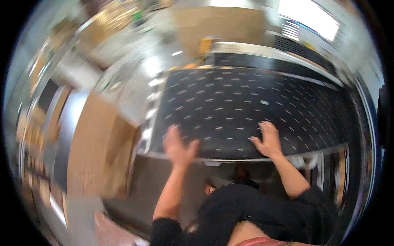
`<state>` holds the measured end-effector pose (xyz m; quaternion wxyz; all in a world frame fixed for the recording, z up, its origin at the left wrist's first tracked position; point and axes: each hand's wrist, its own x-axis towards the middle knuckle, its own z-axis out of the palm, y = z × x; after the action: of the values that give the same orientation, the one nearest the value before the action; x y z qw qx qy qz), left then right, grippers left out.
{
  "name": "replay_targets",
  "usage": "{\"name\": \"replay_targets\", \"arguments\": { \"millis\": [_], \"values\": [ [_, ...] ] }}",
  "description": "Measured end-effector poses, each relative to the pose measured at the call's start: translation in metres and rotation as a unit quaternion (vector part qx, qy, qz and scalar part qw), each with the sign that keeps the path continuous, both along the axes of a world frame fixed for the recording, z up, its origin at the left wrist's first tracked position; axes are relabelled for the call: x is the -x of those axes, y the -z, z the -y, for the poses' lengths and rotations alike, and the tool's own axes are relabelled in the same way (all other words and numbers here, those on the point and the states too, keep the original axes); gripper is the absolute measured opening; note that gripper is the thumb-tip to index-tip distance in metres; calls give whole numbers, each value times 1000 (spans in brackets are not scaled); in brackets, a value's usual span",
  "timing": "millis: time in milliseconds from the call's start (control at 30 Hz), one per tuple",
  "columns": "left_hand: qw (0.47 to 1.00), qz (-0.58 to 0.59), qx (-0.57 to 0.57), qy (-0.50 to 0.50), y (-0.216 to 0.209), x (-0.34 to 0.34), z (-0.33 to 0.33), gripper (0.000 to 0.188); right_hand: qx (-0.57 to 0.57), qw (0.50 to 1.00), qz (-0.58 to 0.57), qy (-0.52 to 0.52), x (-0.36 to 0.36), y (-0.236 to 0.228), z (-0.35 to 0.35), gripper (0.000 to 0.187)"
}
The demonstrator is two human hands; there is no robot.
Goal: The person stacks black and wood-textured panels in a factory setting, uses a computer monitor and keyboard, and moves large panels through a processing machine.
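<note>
In front of me lies a wide black table top (230, 98) patterned with rows of short pale dashes. My left hand (179, 147) is over its near left corner, thumb spread from the fingers and nothing held; motion smears it a little. Farther right, my right hand (269, 140) is at the near edge, likewise holding nothing, with its thumb apart from the fingers. Whether either palm touches the surface I cannot tell. A small pale piece (264, 102) lies on the black surface beyond my right hand.
To the left stands a large brown cardboard box (96, 147). A brown board (221, 28) rises beyond the table's far side, near an orange-yellow part (206, 45). At the back right is a bright screen (310, 18). A black panel with a pale rim (262, 61) runs along the far edge.
</note>
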<state>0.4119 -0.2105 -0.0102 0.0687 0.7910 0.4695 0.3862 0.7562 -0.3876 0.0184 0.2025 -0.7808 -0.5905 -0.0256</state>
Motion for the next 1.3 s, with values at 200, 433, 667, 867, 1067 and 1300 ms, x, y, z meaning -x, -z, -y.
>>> {"name": "replay_targets", "arguments": {
  "millis": [200, 433, 667, 867, 1067, 1300],
  "values": [
    [1000, 10, -29, 6, 13, -3, -4, 96, -31, 999, -14, 15, -9, 10, 6, 72],
    [998, 25, -60, -16, 7, 8, -4, 92, -28, 1000, 9, 6, -5, 8, 10, 79],
    [999, -32, -38, -21, 28, -4, -6, 93, -102, 989, -106, 8, -16, 28, 35, 69],
    [999, 7, 0, -36, 31, -21, 4, 91, -97, 989, -108, 37, -78, 17, 117, 66],
    [987, 56, 54, 141, -11, -169, 108, 87, -198, 973, 39, 115, -176, 39, 203, 54],
    [884, -4, 127, 451, -39, -374, 208, 87, -168, 975, 67, 132, -185, 48, 213, 52]
  ]
}}
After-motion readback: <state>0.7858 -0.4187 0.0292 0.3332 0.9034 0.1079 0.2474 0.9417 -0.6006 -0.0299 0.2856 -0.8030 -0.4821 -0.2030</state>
